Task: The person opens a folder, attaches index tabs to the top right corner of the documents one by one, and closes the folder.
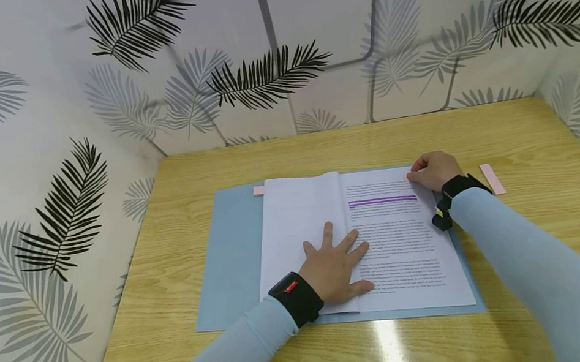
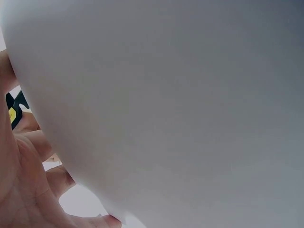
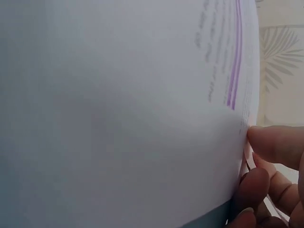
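Note:
A bound document lies open, its printed right page (image 1: 393, 241) bearing a purple highlighted line (image 1: 382, 200). My left hand (image 1: 333, 271) rests with spread fingers across the inner fold, over the blank left page (image 1: 301, 222) and the edge of the printed one. At the printed page's upper right edge, my right hand (image 1: 435, 170) pinches a small pink sticky tab (image 1: 406, 177) against the paper. In the right wrist view the thumb (image 3: 275, 140) lies on the page's front and the fingers curl behind its edge. Most of the tab is hidden by the fingers.
A light blue folder cover (image 1: 228, 257) lies under the pages. Another pink tab (image 1: 258, 191) sticks out at the upper left. A pink strip of sticky tabs (image 1: 492, 179) lies right of the folder on the wooden table (image 1: 562, 217). A leaf-patterned curtain (image 1: 259, 117) surrounds the table.

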`<state>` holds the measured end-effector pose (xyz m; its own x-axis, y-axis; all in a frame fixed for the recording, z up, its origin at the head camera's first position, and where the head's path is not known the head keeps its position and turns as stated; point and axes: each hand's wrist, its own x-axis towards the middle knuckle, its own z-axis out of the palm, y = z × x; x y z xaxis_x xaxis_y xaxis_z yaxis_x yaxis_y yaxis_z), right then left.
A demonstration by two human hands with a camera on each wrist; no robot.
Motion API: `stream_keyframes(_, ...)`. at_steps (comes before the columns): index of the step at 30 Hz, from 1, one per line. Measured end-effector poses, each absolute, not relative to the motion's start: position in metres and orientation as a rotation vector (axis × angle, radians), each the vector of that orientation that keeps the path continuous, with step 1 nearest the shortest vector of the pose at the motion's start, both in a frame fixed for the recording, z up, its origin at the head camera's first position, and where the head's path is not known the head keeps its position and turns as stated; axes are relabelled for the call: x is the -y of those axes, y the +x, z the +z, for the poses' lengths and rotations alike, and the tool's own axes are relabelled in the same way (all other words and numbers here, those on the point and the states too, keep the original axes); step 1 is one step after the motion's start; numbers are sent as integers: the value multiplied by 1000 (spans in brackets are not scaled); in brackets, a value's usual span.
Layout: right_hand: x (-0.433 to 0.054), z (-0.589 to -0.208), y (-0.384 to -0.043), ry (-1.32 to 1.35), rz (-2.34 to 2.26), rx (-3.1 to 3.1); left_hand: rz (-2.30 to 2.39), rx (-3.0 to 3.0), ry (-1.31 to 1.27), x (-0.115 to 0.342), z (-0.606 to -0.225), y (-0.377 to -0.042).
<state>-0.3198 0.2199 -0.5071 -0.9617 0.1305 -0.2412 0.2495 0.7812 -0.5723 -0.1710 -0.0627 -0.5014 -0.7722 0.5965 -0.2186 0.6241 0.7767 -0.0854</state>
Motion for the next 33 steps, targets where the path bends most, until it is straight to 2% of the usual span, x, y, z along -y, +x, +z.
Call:
stream_keyframes(8,-214,-500,-318,250,-840,-2829,-223,-2783,972,63,-496,-170)
stream_keyframes(15,-223,-503,-324,225,-891,-2703,-221,-2786,971,64,-495,-170)
stream_keyframes(22,-231,-496,-314,255,-794,-2723,-209,-2772,958,61,-495,-168)
stream_keyframes(33,-252,-489,-315,239,-778,-2735,-236,-2766,956,61,-492,-169)
